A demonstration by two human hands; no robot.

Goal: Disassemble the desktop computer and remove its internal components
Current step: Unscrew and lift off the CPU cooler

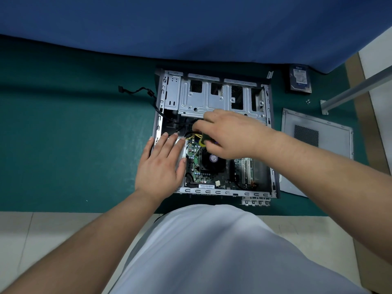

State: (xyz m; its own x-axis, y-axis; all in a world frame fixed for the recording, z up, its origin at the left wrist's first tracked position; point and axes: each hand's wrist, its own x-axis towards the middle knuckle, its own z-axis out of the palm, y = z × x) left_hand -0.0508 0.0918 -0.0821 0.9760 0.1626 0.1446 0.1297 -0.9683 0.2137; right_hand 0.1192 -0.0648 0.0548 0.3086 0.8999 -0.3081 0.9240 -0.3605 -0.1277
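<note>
Green mat under blue cloth backdrop; open grey metal desktop computer case lying centre. Left hand flat, fingers spread on case's left edge. Right hand gripping yellow-green screwdriver handle above green motherboard.

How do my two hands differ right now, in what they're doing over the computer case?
The left hand lies flat with straight fingers, pressing on the pale part at the computer case's left side; the right hand is curled round a green-handled tool. The left sits at the case's edge, the right reaches over its middle, above the motherboard. Both are bare.
</note>
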